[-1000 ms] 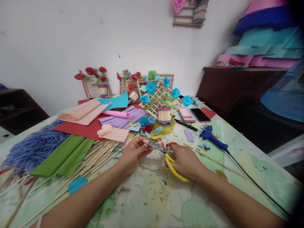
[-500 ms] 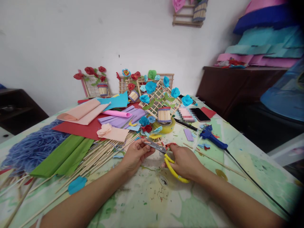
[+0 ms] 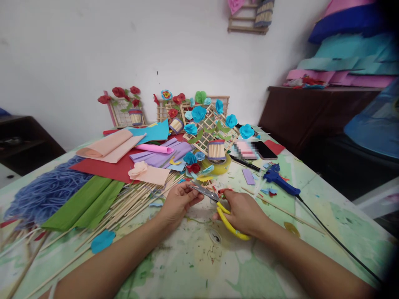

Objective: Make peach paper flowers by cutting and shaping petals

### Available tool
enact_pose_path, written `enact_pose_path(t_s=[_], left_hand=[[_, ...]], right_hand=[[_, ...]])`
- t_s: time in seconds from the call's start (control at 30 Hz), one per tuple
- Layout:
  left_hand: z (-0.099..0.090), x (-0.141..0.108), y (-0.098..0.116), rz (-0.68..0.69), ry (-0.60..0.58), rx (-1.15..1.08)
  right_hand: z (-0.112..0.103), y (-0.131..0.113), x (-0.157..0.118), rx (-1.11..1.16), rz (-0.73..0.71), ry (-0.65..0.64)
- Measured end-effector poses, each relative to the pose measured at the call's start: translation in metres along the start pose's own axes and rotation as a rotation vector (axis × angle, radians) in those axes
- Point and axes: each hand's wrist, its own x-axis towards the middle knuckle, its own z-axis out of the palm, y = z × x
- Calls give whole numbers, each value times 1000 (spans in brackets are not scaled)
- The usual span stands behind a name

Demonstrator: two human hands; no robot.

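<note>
My right hand is closed around a pair of scissors with yellow handles. The metal blades point left towards my left hand. A small red rolled scrap shows at the right index finger; whether it is pinched there I cannot tell. My left hand has its fingers pressed together right at the blade tips. What they hold, if anything, is too small to make out. Just beyond both hands stands a bamboo-stick lattice with blue paper flowers and a little stick basket.
On the left lie blue yarn, folded green paper, thin sticks and a blue paper petal. A blue glue gun with a black cord rests at right, near a phone. Yellow tape lies behind my hands.
The whole view has shifted very slightly. Both hands and the scissors keep nearly the same pose.
</note>
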Motion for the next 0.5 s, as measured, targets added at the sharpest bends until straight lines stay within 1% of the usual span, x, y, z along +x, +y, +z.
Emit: enact_pose_path(t_s=[0.5], left_hand=[[-5,1,1,13,-17,50]], right_hand=[[-4,-2,-1,-49,18,-14]])
